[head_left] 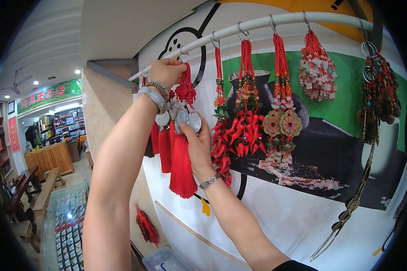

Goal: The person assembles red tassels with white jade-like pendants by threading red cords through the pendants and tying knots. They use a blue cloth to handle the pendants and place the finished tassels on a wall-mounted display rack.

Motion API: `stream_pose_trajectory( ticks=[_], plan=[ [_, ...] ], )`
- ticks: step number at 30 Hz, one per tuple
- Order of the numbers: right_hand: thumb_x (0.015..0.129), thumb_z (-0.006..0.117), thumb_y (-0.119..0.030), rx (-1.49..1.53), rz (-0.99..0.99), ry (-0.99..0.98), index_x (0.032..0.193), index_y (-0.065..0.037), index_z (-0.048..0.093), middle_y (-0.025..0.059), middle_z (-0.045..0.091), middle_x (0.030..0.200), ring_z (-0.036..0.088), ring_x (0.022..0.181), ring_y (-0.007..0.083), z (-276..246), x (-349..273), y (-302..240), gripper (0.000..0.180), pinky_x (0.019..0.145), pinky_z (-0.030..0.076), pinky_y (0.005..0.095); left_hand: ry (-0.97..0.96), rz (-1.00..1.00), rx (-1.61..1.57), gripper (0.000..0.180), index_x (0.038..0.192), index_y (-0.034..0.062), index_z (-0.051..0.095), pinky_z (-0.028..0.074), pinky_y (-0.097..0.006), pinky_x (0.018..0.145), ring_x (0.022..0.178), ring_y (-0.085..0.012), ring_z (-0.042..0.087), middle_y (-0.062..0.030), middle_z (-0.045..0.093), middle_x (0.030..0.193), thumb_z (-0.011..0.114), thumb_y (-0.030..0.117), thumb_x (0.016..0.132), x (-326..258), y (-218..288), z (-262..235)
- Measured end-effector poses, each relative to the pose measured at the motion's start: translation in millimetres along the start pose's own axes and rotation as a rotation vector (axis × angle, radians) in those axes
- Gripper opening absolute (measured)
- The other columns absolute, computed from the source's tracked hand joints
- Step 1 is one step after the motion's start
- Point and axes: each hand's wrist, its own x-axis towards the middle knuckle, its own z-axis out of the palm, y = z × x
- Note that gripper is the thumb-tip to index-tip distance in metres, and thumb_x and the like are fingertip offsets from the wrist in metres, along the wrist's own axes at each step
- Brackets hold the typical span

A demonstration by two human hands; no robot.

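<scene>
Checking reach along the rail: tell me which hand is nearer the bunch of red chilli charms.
Right. The right hand cups the pale discs just left of the red chilli charms, nearly touching; the left hand is higher up at the rail, farther left.

The scene was seen from one head-worn fisheye camera, tilted upward and slightly right toward a white hanging rail mounted on a painted wall. The rail was viewed from close by, at arm's reach. A shop interior was caught far off at the left edge, its straight lines bent toward the rim
</scene>
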Motion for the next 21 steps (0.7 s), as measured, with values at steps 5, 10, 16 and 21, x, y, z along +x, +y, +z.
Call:
stream_pose_trajectory(
  ticks=[5,10,16,21],
  plan=[
    [0.091,0.058,-0.005,-0.017,0.0,-0.012,0.134,0.001,0.04,0.0091,0.059,0.113,0.06,0.094,0.0141,-1.7,0.1,3.4,0.047,0.085,0.051,0.03,0.075,0.137,0.013,0.026,0.1,-0.0039,0.065,0.048,-0.022,0.056,0.06,-0.0085,0.058,-0.0021,0.064,0.076,0.073,0.009,0.078,-5.5,-13.5,5.8],
    [0.092,0.057,-0.004,0.061,0.018,-0.016,0.137,0.0,0.037,0.01,0.058,0.115,0.06,0.095,0.0145,-1.5,-2.0,1.2,0.05,0.085,0.052,0.0315,0.097,0.239,0.031,0.033,0.102,-0.0043,0.066,0.052,-0.026,0.062,0.067,-0.0137,0.065,-0.0091,0.069,0.077,0.074,0.008,0.072,-8.6,-17.6,7.8],
    [0.091,0.055,-0.008,0.104,0.066,-0.044,0.135,-0.003,0.041,0.0095,0.058,0.115,0.06,0.097,0.0159,-4.2,-4.8,-4.3,0.046,0.084,0.052,0.0309,0.02,0.182,-0.023,0.038,0.11,-0.0048,0.064,0.052,-0.026,0.061,0.068,-0.0136,0.065,-0.0099,0.069,0.079,0.069,0.005,0.074,-18.3,-16.6,9.6],
    [0.092,0.053,-0.017,0.238,0.203,-0.121,0.125,-0.003,0.048,0.0114,0.062,0.105,0.064,0.086,0.0188,-11.6,-8.8,-13.2,0.036,0.076,0.054,0.0314,-0.078,0.05,-0.133,0.038,0.12,-0.0073,0.057,0.053,-0.024,0.065,0.073,-0.012,0.066,-0.0096,0.069,0.09,0.062,0.005,0.085,-28.9,-14.5,13.5]
  ],
)
